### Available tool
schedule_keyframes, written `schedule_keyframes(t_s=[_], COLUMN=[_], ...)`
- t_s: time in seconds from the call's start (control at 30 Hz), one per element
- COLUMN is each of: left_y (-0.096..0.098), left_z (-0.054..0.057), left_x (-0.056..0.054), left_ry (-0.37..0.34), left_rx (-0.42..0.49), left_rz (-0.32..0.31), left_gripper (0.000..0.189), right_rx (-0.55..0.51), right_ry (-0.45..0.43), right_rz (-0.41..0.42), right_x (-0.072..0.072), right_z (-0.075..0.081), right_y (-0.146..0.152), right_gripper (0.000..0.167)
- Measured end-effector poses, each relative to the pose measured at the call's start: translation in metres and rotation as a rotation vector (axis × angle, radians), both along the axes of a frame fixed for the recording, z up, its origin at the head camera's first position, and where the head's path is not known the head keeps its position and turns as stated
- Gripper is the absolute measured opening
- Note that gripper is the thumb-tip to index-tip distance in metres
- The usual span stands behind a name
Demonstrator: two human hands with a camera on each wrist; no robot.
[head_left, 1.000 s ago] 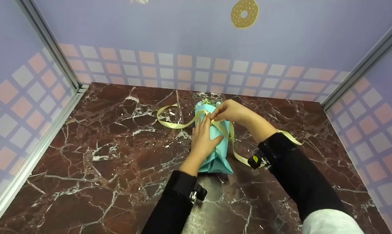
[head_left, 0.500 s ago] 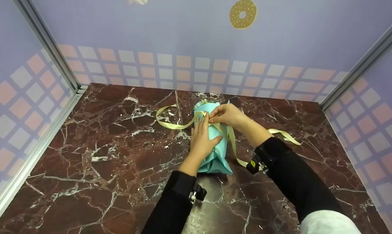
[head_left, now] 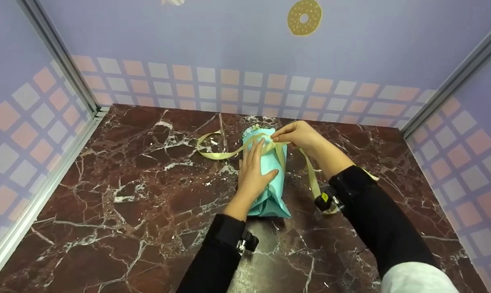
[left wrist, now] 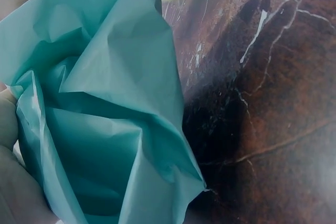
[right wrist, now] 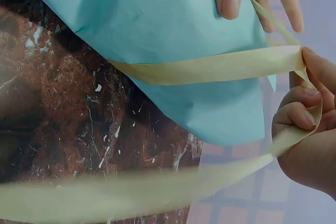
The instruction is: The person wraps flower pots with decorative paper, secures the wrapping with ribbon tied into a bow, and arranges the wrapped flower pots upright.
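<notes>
A bouquet in turquoise wrapping paper [head_left: 269, 162] lies on the marble-patterned surface, with small pale flowers [head_left: 252, 129] showing at its far end. My left hand [head_left: 251, 176] rests on the wrap, fingers stretched along it and thumb spread out. A pale yellow ribbon [head_left: 219, 156] crosses the bouquet's upper part, near the left fingertips. Just right of them, my right hand [head_left: 302, 136] pinches the ribbon. In the right wrist view, thumb and finger hold the ribbon band [right wrist: 210, 69], while another length passes the curled fingers. The left wrist view shows the folded paper end [left wrist: 121, 72].
One ribbon end loops on the surface left of the bouquet; another length [head_left: 311, 175] hangs down by the right wrist. The dark red marble surface [head_left: 147, 211] is bounded by a lilac back wall [head_left: 229, 44] and side panels. Each wrist carries a small camera [head_left: 251, 241].
My right hand first shifted slightly down, then moved up and right, drawing the ribbon away from the left fingertips. The right-hand ribbon length moved rightward. My left hand stays in place.
</notes>
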State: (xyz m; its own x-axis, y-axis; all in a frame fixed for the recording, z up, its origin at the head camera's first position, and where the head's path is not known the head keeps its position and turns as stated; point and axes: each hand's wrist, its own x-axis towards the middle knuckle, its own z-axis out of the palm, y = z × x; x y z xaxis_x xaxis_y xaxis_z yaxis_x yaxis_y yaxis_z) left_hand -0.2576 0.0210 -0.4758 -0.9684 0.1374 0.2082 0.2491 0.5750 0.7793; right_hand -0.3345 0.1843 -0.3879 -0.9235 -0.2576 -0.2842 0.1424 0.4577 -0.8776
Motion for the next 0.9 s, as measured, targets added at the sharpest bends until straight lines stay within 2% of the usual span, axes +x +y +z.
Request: schedule_keyframes(t_s=[0.17,0.27,0.33,0.53,0.73,0.9], left_y=[0.001,0.002,0.002,0.002,0.001,0.001], left_z=[-0.001,-0.001,-0.001,0.0,0.0,0.0], left_x=[0.002,0.003,0.003,0.004,0.003,0.001], left_ry=[0.018,0.005,0.002,-0.025,-0.033,-0.03], left_rx=[0.018,0.005,-0.002,-0.017,0.005,0.025], left_rz=[0.044,0.048,0.045,0.042,0.043,0.044], left_gripper=[0.058,0.046,0.048,0.069,0.075,0.073], right_rx=[-0.005,0.011,0.018,0.067,0.182,0.165], right_ry=[0.01,0.028,0.038,0.038,0.048,0.041], right_rz=[-0.055,-0.064,-0.062,-0.026,0.123,0.208], right_x=[0.002,0.005,0.007,0.011,0.011,0.014], right_z=[0.0,0.001,0.002,0.005,0.006,0.006], right_y=[-0.001,-0.002,-0.003,-0.003,-0.004,-0.007], right_gripper=[0.019,0.02,0.019,0.021,0.026,0.031])
